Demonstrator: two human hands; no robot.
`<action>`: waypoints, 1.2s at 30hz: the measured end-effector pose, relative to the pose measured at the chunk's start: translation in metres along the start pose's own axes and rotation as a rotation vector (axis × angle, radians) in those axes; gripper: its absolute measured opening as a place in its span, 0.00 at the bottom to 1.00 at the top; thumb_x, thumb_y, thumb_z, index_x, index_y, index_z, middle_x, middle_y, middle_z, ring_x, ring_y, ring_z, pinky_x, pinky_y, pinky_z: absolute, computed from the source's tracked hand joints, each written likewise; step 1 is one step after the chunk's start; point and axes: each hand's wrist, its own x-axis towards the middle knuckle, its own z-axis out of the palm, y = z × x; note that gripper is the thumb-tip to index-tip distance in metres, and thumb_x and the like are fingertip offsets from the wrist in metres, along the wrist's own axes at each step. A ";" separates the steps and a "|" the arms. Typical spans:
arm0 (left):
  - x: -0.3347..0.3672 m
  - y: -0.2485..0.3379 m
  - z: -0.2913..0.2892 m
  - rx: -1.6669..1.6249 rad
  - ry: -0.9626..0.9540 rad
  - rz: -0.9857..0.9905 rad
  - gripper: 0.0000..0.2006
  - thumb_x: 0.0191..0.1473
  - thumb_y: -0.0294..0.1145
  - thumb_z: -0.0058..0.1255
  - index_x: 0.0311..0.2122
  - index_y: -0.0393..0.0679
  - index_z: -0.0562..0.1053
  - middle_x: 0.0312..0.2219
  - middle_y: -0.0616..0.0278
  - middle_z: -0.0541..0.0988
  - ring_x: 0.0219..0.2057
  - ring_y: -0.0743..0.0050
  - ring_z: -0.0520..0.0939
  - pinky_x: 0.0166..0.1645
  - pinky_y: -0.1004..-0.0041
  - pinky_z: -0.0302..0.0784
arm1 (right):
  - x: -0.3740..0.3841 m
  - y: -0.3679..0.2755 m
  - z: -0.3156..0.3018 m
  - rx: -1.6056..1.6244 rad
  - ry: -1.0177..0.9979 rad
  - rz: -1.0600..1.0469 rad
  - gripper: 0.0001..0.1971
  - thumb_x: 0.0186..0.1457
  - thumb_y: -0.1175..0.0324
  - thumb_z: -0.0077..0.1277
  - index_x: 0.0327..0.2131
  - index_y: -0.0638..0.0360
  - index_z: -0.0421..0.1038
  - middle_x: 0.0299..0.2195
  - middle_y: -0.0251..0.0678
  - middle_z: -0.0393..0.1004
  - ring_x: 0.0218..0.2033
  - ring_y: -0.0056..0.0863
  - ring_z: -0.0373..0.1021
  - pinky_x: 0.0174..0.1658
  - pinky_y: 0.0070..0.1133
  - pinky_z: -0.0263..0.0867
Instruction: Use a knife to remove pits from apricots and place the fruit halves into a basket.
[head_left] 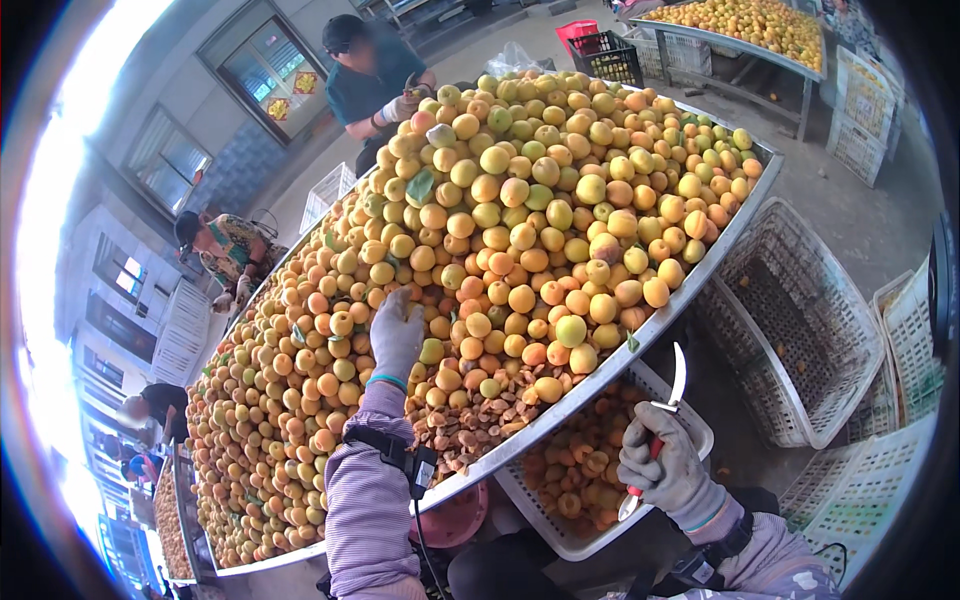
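Observation:
A big heap of yellow-orange apricots [510, 240] fills a metal-edged table [690, 290]. My left hand [398, 338], in a pale work glove, reaches onto the heap. Its fingers stretch out over the fruit, and I see nothing held in them. Off the table's near edge at the right, my gloved right hand [665, 460] is closed round the red handle of a curved knife [679, 375]. The blade points up, and a rounded metal end sticks out below the fist. Brown apricot pits [470, 425] lie piled at the table's near edge, between my hands.
Below the edge stands a white crate [706, 440] holding apricot pieces [585, 470], with a pink basin [455, 520] beside it. White slatted crates [820, 330] are at the right. Co-workers stand across the table [385, 80] and at the left [235, 250]. Another fruit-covered table [740, 48] is behind.

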 end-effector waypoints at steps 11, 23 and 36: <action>0.039 0.053 0.034 -0.306 -0.086 0.023 0.29 0.45 0.36 0.51 0.55 0.44 0.60 0.46 0.50 0.70 0.43 0.57 0.75 0.47 0.67 0.70 | 0.006 0.003 -0.006 0.016 -0.030 0.054 0.16 0.57 0.54 0.42 0.23 0.55 0.65 0.11 0.26 0.57 0.08 0.15 0.47 0.15 0.15 0.45; 0.085 0.072 0.061 0.305 0.029 -0.075 0.25 0.41 0.45 0.53 0.42 0.40 0.69 0.40 0.51 0.71 0.41 0.53 0.73 0.46 0.63 0.68 | 0.004 -0.003 -0.002 0.009 0.038 0.048 0.17 0.58 0.55 0.38 0.22 0.54 0.67 0.11 0.28 0.57 0.07 0.15 0.47 0.13 0.17 0.45; 0.068 0.068 0.063 0.046 0.072 -0.124 0.25 0.38 0.43 0.56 0.40 0.38 0.66 0.29 0.49 0.76 0.35 0.49 0.76 0.41 0.61 0.70 | 0.008 0.006 -0.010 0.036 -0.026 0.115 0.17 0.58 0.56 0.39 0.22 0.55 0.67 0.11 0.28 0.59 0.08 0.15 0.48 0.13 0.17 0.46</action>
